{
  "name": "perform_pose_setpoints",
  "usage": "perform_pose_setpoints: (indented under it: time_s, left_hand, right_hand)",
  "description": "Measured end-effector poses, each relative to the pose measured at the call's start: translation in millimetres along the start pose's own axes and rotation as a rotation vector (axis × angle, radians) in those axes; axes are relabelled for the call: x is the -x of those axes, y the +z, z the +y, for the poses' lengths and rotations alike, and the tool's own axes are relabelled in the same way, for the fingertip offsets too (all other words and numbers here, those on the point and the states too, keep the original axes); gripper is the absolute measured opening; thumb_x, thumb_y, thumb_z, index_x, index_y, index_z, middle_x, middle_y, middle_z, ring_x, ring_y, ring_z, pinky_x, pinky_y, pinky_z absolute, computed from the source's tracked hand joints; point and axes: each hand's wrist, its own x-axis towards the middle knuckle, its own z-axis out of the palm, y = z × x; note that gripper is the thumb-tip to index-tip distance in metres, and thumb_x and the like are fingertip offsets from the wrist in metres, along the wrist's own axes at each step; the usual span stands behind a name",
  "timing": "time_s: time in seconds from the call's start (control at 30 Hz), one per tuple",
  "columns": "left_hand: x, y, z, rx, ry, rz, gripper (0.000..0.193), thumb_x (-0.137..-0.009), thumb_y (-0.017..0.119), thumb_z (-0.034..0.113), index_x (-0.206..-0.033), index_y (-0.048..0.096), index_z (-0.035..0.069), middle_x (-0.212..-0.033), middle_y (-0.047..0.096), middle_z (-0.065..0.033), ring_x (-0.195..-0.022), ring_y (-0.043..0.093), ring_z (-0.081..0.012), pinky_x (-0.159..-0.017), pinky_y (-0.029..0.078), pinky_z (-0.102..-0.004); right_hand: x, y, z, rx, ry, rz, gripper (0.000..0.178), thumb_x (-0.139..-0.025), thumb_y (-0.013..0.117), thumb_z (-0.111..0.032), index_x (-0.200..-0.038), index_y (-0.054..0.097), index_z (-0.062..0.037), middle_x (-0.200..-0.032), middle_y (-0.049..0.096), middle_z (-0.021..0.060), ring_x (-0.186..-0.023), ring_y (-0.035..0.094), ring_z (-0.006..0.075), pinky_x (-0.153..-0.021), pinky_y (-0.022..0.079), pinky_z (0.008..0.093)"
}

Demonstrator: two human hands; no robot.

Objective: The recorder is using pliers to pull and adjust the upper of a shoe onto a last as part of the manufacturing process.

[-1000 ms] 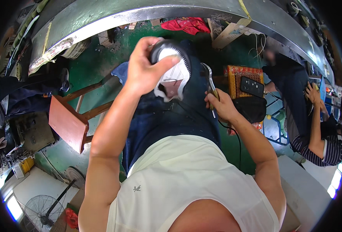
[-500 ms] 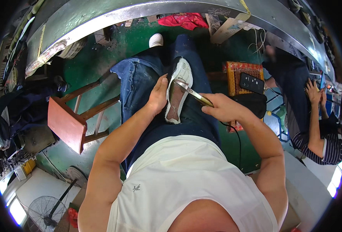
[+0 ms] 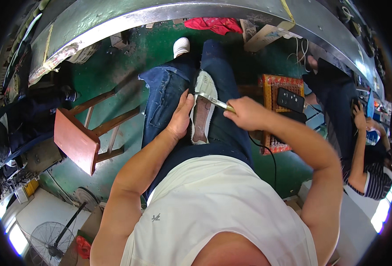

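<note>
An unfinished shoe (image 3: 201, 116) lies sole up across my thighs, toe pointing away from me. A white turned-in margin rings its brown bottom, and the toe area is pale. My left hand (image 3: 181, 116) is wrapped against the shoe's left side; its fingertips are partly hidden. In my right fist are metal pincers (image 3: 218, 103) with a silver head and a yellowish handle. Their head lies over the shoe's bottom, close to the left edge near my left fingertips. My right hand (image 3: 248, 113) is closed round the handle end, right of the shoe.
A wooden stool (image 3: 77, 141) stands at left. To the right, a phone-like black object (image 3: 290, 100) rests on a beaded seat (image 3: 270, 88). A metal bench edge (image 3: 160, 14) curves across the far side. A black cord (image 3: 273, 162) hangs below my right forearm. Another person (image 3: 360, 146) works at far right.
The pincers' head has shifted left, toward the shoe's left edge. My right hand has moved slightly up and left, its elbow swung outward. The shoe has turned a little straighter.
</note>
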Motion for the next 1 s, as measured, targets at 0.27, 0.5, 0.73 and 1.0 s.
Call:
perform_pose_setpoints:
  time_s: [0.27,0.5,0.73,1.0]
  left_hand:
    - [-17.9,-1.6,6.9,-0.025,-0.098,0.023,0.088,-0.092,0.076,0.043,-0.156,0.029,0.006,-0.141,0.053,-0.0131,-0.130,0.050,-0.0226,-0.111,0.040,-0.0356]
    - [-21.8,15.5,11.6,0.031,-0.075,0.093,0.080,-0.091,0.077,0.038,-0.151,0.036,0.004,-0.131,0.059,-0.0124,-0.116,0.059,-0.0211,-0.098,0.050,-0.0337]
    - [-27.0,27.0,18.2,-0.122,-0.108,0.188,0.072,-0.088,0.078,0.038,-0.141,0.048,0.001,-0.122,0.065,-0.0135,-0.109,0.063,-0.0213,-0.094,0.051,-0.0329]
    - [-34.4,33.3,30.0,-0.359,-0.203,0.172,0.087,-0.087,0.074,0.038,-0.150,0.034,-0.008,-0.137,0.057,-0.0215,-0.122,0.058,-0.0264,-0.102,0.047,-0.0373]
  right_hand:
    - [9.4,38.3,3.5,-0.215,0.124,0.244,0.026,-0.094,0.065,-0.027,-0.092,0.062,-0.0015,-0.081,0.068,0.0209,-0.075,0.068,0.0384,-0.067,0.052,0.0488]
    - [-5.8,59.2,6.5,-1.057,0.303,0.020,0.025,-0.100,0.062,-0.027,-0.089,0.060,-0.0047,-0.078,0.064,0.0038,-0.062,0.060,0.0107,-0.050,0.045,0.0244]
    - [-1.7,58.0,69.3,-1.629,0.266,-0.374,0.027,-0.096,0.067,-0.023,-0.106,0.064,0.0015,-0.086,0.067,0.0085,-0.070,0.065,0.0132,-0.043,0.041,0.0179]
    - [15.3,-5.4,61.8,-0.880,0.293,-0.195,0.039,-0.103,0.057,-0.035,-0.112,0.061,0.0029,-0.089,0.067,0.0078,-0.079,0.070,0.0166,-0.051,0.053,0.0274]
